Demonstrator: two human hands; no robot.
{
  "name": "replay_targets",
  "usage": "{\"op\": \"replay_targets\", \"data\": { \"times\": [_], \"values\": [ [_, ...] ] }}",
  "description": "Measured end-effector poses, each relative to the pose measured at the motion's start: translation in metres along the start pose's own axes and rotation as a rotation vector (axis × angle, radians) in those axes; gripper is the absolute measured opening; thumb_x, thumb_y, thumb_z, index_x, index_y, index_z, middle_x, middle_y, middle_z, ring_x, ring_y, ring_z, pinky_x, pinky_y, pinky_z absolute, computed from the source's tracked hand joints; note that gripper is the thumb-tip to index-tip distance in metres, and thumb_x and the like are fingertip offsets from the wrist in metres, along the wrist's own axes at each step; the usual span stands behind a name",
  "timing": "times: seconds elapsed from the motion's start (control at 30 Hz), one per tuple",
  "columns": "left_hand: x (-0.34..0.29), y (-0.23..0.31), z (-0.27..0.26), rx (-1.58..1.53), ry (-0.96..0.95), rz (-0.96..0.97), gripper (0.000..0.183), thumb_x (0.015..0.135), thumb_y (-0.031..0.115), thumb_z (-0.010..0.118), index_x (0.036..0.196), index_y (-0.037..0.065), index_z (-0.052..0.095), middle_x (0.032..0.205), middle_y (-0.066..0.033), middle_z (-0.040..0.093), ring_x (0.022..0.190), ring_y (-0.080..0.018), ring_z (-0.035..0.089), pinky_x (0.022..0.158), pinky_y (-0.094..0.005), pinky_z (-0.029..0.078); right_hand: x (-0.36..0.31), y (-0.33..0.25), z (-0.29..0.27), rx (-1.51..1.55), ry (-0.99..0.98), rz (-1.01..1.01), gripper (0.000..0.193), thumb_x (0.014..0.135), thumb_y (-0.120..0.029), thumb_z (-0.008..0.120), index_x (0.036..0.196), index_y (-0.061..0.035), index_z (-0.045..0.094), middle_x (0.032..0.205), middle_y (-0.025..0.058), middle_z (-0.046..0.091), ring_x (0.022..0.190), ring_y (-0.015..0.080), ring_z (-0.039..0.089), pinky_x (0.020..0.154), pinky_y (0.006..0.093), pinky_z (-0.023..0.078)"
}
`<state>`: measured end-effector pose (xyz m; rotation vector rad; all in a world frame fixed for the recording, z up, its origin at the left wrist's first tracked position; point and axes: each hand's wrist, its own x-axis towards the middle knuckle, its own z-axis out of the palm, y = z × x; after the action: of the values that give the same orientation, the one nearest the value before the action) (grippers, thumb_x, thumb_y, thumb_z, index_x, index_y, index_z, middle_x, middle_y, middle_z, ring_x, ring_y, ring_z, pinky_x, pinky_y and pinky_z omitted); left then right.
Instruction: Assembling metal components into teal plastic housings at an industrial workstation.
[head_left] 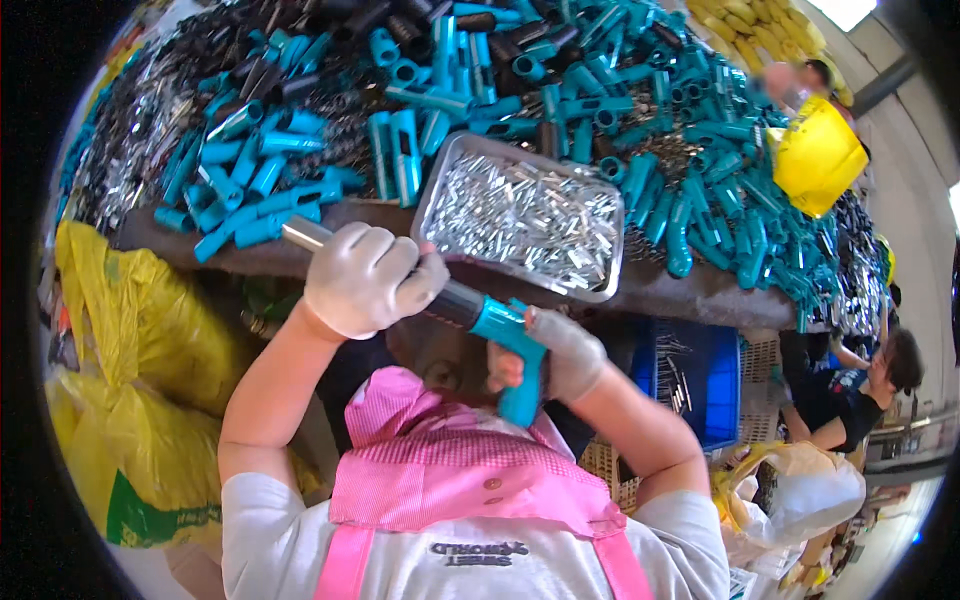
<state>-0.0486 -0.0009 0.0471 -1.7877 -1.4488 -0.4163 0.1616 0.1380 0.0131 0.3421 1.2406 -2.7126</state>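
Note:
Across my lap I hold a pistol-shaped tool with a teal grip (pixel 522 360), a dark middle section (pixel 455 303) and a silver metal tube end (pixel 305 233). My left hand (pixel 368 280), in a thin whitish glove, is closed around its tube part. My right hand (pixel 568 355), in a similar glove with bare fingertips showing, wraps the teal grip. Just beyond my hands, a metal tray (pixel 601 296) full of small shiny metal pins (pixel 525 215) rests on the table edge. Teal plastic grip housings (pixel 405 160) lie piled behind and beside it.
Dark and silver metal parts (pixel 140 130) heap at the far left. Yellow sacks (pixel 140 320) stand at my left. A blue crate (pixel 722 385) with metal rods sits below the table at right. Another person (pixel 850 400) works farther right, near a white bag (pixel 815 490).

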Motion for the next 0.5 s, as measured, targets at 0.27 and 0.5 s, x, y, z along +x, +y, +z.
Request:
{"op": "replay_targets", "data": {
  "times": [0.27,0.5],
  "values": [
    [0.036,0.024,0.018,-2.062,0.855,-1.211,0.056,0.091,0.025,0.047,0.141,0.013,0.023,0.114,-0.0096,0.048,0.104,-0.0266,0.051,0.087,-0.0428,0.045,0.012,-0.053,0.001,-1.162,-0.002,-0.514,0.083,0.074,-0.045,0.067,0.136,-0.0033,0.033,0.116,0.0244,0.053,0.107,0.0389,0.052,0.093,0.0402,0.04],
    [0.002,0.046,0.043,-2.077,0.549,-1.446,0.052,0.086,0.031,0.059,0.128,0.008,0.039,0.089,-0.0081,0.052,0.068,-0.0182,0.055,0.056,-0.0322,0.048,0.079,-0.225,-0.162,-1.901,1.275,-0.529,0.033,0.08,-0.028,0.061,0.107,-0.0103,0.06,0.106,0.0114,0.06,0.098,0.0288,0.057,0.084,0.0388,0.046]
  ]
}}
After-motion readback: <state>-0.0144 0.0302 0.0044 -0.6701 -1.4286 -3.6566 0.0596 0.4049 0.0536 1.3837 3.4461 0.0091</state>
